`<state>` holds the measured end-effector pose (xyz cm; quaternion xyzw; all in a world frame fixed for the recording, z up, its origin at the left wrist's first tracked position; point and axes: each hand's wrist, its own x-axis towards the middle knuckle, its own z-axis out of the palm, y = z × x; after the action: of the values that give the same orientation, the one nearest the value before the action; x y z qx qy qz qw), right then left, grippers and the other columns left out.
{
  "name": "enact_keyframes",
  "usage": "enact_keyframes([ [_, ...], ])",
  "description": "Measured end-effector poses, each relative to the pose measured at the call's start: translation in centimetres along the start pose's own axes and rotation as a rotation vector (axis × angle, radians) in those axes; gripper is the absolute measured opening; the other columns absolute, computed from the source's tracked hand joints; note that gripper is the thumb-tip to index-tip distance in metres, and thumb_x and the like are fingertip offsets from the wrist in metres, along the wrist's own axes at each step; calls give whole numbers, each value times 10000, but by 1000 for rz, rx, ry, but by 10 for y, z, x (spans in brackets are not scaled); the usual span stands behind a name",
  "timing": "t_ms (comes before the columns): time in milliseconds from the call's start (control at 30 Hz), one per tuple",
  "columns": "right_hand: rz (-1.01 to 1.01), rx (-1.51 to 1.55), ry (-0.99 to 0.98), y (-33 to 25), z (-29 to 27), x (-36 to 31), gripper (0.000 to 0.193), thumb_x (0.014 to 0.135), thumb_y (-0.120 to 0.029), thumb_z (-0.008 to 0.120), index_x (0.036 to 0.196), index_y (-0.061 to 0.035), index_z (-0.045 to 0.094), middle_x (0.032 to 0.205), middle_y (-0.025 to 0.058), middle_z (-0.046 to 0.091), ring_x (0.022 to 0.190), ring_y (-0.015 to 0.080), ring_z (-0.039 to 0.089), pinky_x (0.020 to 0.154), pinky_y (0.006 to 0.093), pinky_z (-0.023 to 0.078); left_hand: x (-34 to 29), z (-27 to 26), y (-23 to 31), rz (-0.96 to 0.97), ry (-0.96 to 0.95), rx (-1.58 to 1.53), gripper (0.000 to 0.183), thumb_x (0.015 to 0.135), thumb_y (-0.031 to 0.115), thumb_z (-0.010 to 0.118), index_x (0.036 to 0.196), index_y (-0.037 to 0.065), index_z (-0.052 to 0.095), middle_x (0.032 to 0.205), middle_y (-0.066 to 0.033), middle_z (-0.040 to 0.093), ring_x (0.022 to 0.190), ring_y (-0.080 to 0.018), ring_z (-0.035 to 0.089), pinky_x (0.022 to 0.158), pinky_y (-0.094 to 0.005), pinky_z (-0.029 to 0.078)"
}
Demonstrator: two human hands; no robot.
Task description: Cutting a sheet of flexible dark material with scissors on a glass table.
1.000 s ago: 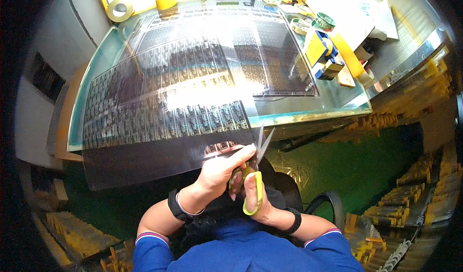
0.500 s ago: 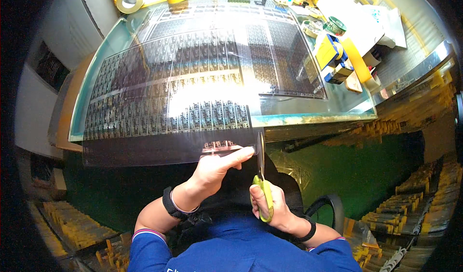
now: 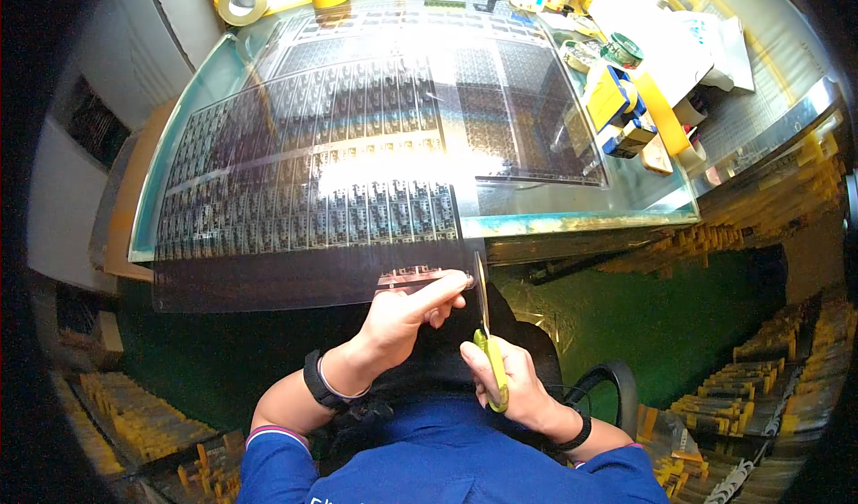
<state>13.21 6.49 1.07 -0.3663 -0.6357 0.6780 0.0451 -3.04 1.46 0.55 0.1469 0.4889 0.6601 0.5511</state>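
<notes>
A large dark transparent film sheet (image 3: 268,276) printed with rows of small circuit-like patterns overhangs the near edge of the glass-topped table. At its near right corner my left hand (image 3: 399,315) is closed on the film, the thumb on top and some fingers seen through the sheet. My right hand (image 3: 514,381) grips scissors (image 3: 494,374) by their yellow-green handles. Their blades point away from me, along the sheet's right edge and just right of my left thumb. Whether the blades touch the film I cannot tell.
Another patterned film (image 3: 527,102) lies on the glass table (image 3: 626,202). At the right stand a blue and yellow tape dispenser (image 3: 612,102) and a green tape roll (image 3: 623,50). Tape rolls (image 3: 242,4) sit at the far left. A curved black armrest (image 3: 617,383) is beside my right arm.
The scissors have come slightly nearer to me, and their handles look closer together. The film's near right corner has shifted a little left and toward me. My left hand keeps its hold.
</notes>
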Motion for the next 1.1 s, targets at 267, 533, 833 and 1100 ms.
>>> enact_keyframes([
  [267,-32,-61,29,3,1,2,336,854,-298,527,651,-44,443,471,21,438,402,86,428,382,252,349,-7,-2,-3,-99,-68,1,179,787,199,617,865,38,620,646,-13,570,508,-52,465,450,-183,340],
  [533,-70,-146,85,3,1,0,327,840,-244,552,638,-13,440,486,84,405,443,124,361,423,305,343,-7,-7,-6,-129,-99,-19,162,796,192,605,874,51,623,689,10,577,560,-49,507,458,-168,341],
  [833,-192,-149,127,7,-4,7,298,836,-229,554,672,-1,453,525,109,422,471,145,368,453,316,354,-12,2,-10,-152,-117,-35,174,797,177,605,862,16,620,633,-21,559,486,-49,443,433,-173,322],
  [1100,-15,-84,102,-2,-4,1,314,844,-243,543,657,-6,459,519,83,452,461,121,384,437,297,355,-12,1,-9,-166,-137,10,175,802,180,601,863,16,617,633,-14,554,487,-44,436,433,-173,316],
])
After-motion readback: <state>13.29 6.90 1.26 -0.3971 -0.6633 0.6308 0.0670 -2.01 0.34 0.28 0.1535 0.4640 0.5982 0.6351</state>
